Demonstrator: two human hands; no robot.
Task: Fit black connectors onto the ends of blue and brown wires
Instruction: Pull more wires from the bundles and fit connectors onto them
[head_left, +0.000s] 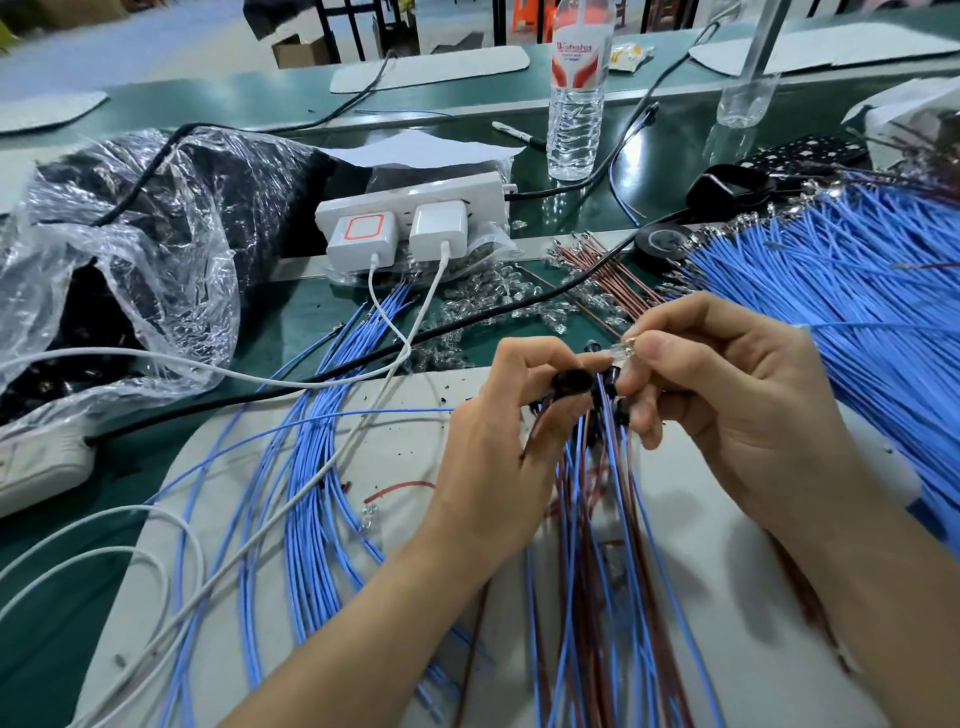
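Black connector (571, 382) above white mat (395, 452) edge, wires (597, 519) crowding below.

Open white mat (395, 457) near-left; loose blue wires (311, 467) cross it. Blue wire bundle (857, 291) blocks right; power strip (415, 218), plastic bag (130, 249) block far-left.

This is an assembly workshop. A long green surface (249, 98) carries white work mats (431, 67), thick sheaves of blue wires (857, 270), crimped brown wires (608, 275), a plastic bag (130, 234) of black parts and a power strip (410, 195). Cardboard boxes (298, 52) stand on the floor beyond.
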